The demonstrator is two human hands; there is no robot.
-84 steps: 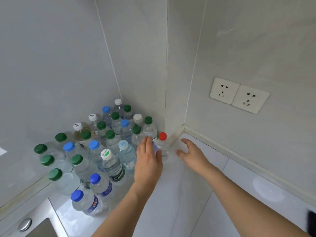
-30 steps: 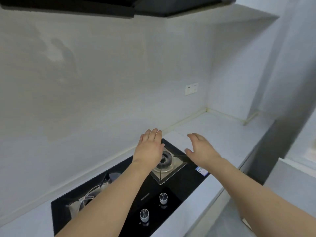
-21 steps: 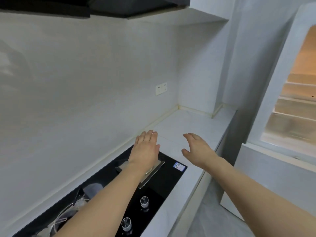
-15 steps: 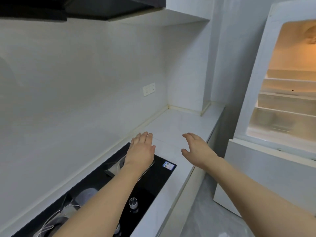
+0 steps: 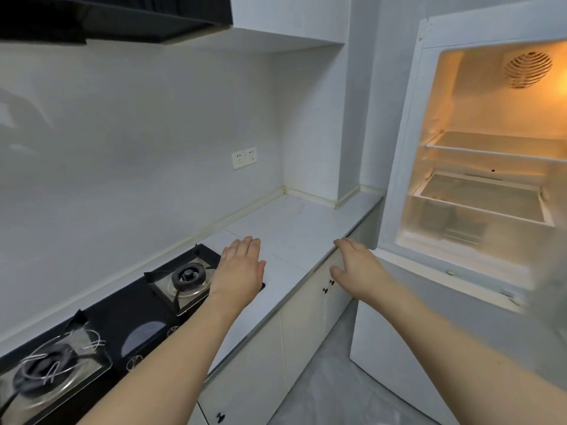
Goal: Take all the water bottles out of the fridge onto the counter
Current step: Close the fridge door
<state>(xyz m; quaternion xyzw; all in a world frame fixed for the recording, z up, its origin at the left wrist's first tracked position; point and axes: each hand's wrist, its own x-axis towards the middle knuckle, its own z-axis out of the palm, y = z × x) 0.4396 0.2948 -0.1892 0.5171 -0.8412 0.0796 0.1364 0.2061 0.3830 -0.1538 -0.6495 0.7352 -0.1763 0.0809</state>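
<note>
Both hands are held out empty, palms down, fingers straight and spread a little. Left hand (image 5: 241, 269) hovers over the near right corner of the black glass gas hob (image 5: 122, 317), its fingertips reaching over the pale grey stone counter (image 5: 294, 222); right hand (image 5: 357, 268) hangs past the counter's front edge, above the white cupboard doors (image 5: 294, 326) with small black knobs, between the counter and the white fridge (image 5: 478, 185). Both forearms stretch forward from the bottom of the view, roughly level with one another and well apart.

Compared with half a second ago the view has swung further right: the fridge, then cut off at the picture's edge, now shows most of its lit open compartment, with a round vent grille (image 5: 527, 69) at the top and clear shelves (image 5: 491, 151) below. The hands keep the same flat, parted pose they had then. A few seconds ago they were at a crowd of capped water bottles in a counter corner; that corner is out of view now, and no bottle can be made out on the fridge shelves, though the lowest part is blurred.

On the wall behind the counter sits a white double socket (image 5: 244, 157), and a black extractor hood (image 5: 113, 19) hangs over the hob
</note>
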